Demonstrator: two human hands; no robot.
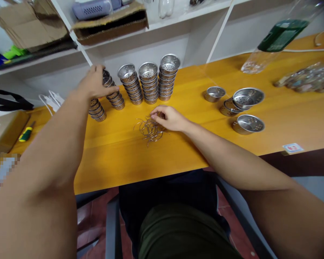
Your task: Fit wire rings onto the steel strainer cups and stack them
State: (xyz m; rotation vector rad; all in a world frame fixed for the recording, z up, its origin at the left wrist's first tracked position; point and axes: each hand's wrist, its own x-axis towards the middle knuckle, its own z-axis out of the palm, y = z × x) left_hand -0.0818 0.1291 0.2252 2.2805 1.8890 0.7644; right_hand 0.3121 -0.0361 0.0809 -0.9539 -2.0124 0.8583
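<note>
My left hand (93, 83) reaches to the far left of the yellow table (178, 144) and closes over the top of a stack of perforated steel cups (113, 97). A second short stack (97, 110) stands just under that wrist. My right hand (169, 118) rests on a tangle of thin wire rings (149, 129) at the table's middle, fingers pinched on the wires. Three more tall cup stacks (148, 84) stand in a row behind the rings.
Loose steel cups (245, 100) lie at the right. A clear bottle with a green label (278, 39) lies at the back right beside a plastic bag (307, 77). A screwdriver (25, 133) and a cardboard box (5, 129) sit at left. White shelves (162, 25) stand behind.
</note>
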